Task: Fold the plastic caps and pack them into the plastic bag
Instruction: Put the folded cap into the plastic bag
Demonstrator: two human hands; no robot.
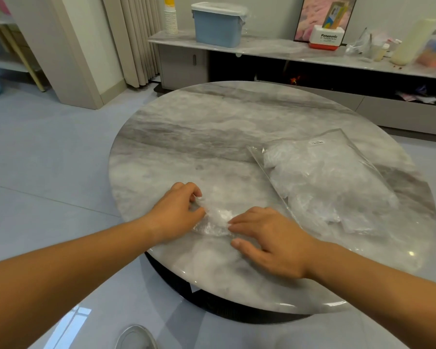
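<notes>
Left hand (179,212) pinches plastic cap (218,217), right hand (267,239) presses it

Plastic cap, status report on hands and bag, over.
Left hand pinches plastic cap; right hand presses it. Plastic bag lies right, part filled. Nothing in the way.

A plastic cap (217,217) is lying on the desk (212,127) near its front edge. The left hand (176,212) is sitting at its left side and the right hand (269,238) at its right, both touching it. A plastic bag (347,147) is lying on the right part of the desk, just beyond the right hand, with a heap of caps (320,177) inside. Behind the desk a long cabinet (269,47) is standing. On it a stack of cups (171,21) is sitting at the left end, a lidded box (218,25) just right of that, and a carton (325,39) farther right.
</notes>
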